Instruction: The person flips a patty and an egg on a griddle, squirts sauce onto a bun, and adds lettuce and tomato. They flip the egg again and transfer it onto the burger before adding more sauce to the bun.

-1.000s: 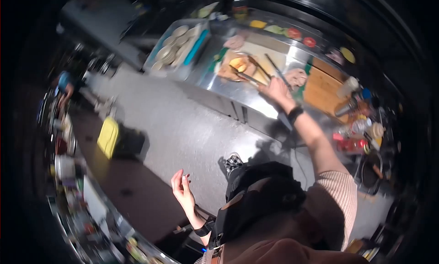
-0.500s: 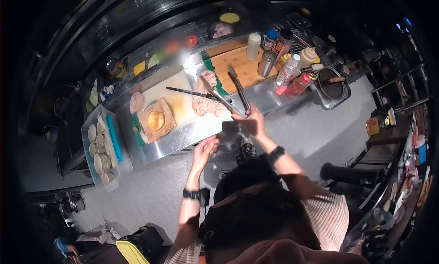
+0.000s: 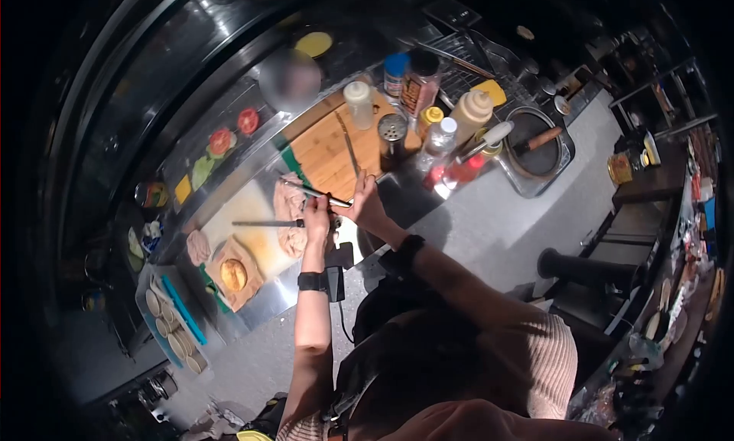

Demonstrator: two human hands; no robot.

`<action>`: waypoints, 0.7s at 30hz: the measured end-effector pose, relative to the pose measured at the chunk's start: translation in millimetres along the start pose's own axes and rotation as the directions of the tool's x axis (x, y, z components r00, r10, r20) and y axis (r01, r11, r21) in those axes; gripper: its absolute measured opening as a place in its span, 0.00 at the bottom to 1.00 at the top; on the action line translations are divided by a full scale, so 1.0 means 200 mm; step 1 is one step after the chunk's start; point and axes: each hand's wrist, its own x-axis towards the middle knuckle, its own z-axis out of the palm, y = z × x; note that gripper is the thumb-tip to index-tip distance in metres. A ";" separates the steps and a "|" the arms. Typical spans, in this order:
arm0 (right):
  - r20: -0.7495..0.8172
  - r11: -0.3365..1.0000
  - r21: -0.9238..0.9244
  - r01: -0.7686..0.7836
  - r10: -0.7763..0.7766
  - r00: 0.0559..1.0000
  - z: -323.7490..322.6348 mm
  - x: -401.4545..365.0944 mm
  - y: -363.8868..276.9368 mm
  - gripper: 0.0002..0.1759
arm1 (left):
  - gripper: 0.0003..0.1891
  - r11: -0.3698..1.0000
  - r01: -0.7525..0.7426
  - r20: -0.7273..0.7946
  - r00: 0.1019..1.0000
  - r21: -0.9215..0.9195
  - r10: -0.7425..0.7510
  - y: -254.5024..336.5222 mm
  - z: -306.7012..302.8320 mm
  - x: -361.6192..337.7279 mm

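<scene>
Inspection centres on the light-brown rectangular wooden board (image 3: 321,152) on the worktop. The right hand (image 3: 369,206), at the board's near edge, grasps long dark-and-silver metal tongs (image 3: 349,144), their arms spread wide: one lies over the board, the other points left of it. The left hand (image 3: 316,221), left of the right one, has bent fingers close to that second arm; whether it grips anything cannot be told.

Risks, as judged:
- A straight dark-bladed knife (image 3: 261,223), left of the board, runs beneath the left hand. A careless shift could catch the fingers or drag the blade.
- The crumpled pinkish cloth (image 3: 289,202) beside the board could snag the lower tong arm.
- The translucent white squeeze bottle (image 3: 358,105) on the board appears just beside the upper tip; a sideways swing could topple it.
- The golden round bun (image 3: 233,274) on brown paper (image 3: 249,292), farther left of the board, lies uncovered; dirty tongs could contaminate it.
</scene>
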 end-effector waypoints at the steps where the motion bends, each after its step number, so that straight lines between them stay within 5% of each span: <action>1: -0.015 0.995 -0.054 0.089 -0.090 0.996 -0.06 0.01 -0.01 0.56 | 0.13 0.999 0.021 -0.006 1.000 -0.039 -0.022 0.03 0.00 -0.01; 2: 0.099 0.978 -0.202 0.059 -0.039 0.994 -0.14 0.00 -0.02 0.50 | 0.13 0.998 0.056 0.001 0.998 0.040 -0.056 0.05 -0.02 0.00; 4: 0.089 0.947 -0.177 0.270 -0.258 0.962 -0.22 -0.04 0.12 0.39 | 0.13 0.994 0.101 -0.058 0.993 -0.035 -0.103 0.04 -0.02 0.03; 5: 0.268 0.964 0.226 -0.144 0.081 0.960 -0.32 -0.09 0.18 0.36 | 0.13 0.996 0.084 -0.021 0.996 -0.030 -0.084 0.03 -0.05 0.03; 6: 0.415 0.701 0.574 -0.423 0.196 0.889 -0.44 -0.12 0.23 0.35 | 0.14 0.992 0.096 -0.044 0.994 -0.080 -0.100 0.01 -0.06 0.04; 7: 0.545 0.252 0.745 -0.618 0.304 0.781 -0.56 -0.16 0.28 0.34 | 0.14 0.989 0.122 -0.049 0.991 -0.085 -0.126 0.03 -0.06 0.03; 8: 0.558 -0.225 0.829 -0.511 0.314 0.768 -0.66 -0.21 0.34 0.34 | 0.14 0.985 0.147 -0.055 0.987 -0.088 -0.152 0.04 -0.07 0.02; 9: 0.572 -0.644 0.715 -0.273 0.313 0.758 -0.74 -0.25 0.39 0.35 | 0.15 0.987 0.126 -0.063 0.989 -0.097 -0.132 0.02 -0.10 0.03; 10: 0.583 -0.903 0.428 0.036 0.306 0.752 -0.81 -0.26 0.40 0.35 | 0.15 0.984 0.164 -0.088 0.982 -0.063 -0.169 0.03 -0.12 0.03; 13: 0.706 -0.900 0.290 0.324 0.430 0.563 -0.98 -0.07 0.45 0.42 | 0.17 0.975 0.220 -0.187 0.959 0.017 -0.213 0.15 -0.16 -0.04; 15: 0.403 -0.578 0.816 -0.007 0.559 0.724 -0.95 -0.08 0.56 0.39 | 0.15 0.926 0.150 -0.244 0.968 0.347 -0.065 0.24 -0.17 -0.12; 16: 0.275 -0.293 0.946 -0.142 0.486 0.830 -0.89 -0.09 0.63 0.38 | 0.15 0.856 0.145 -0.283 0.959 0.497 0.002 0.25 -0.22 -0.17; 17: 0.231 -0.220 0.966 -0.134 0.511 0.828 -0.85 -0.12 0.82 0.33 | 0.14 0.778 -0.025 -0.304 0.912 0.628 0.275 0.19 -0.25 -0.21; 18: 0.267 -0.310 0.945 -0.109 0.531 0.804 -0.80 -0.15 0.89 0.29 | 0.13 0.626 -0.141 -0.275 0.809 0.767 0.520 0.12 -0.30 -0.25; 20: 0.406 -0.593 0.805 0.005 0.557 0.725 -0.77 -0.17 0.89 0.22 | 0.10 0.361 -0.181 -0.120 0.731 0.915 0.671 0.15 -0.37 -0.36; 21: 0.497 -0.736 0.667 0.114 0.554 0.668 -0.83 -0.18 0.82 0.19 | 0.13 0.315 -0.147 -0.089 0.774 0.938 0.627 0.16 -0.40 -0.39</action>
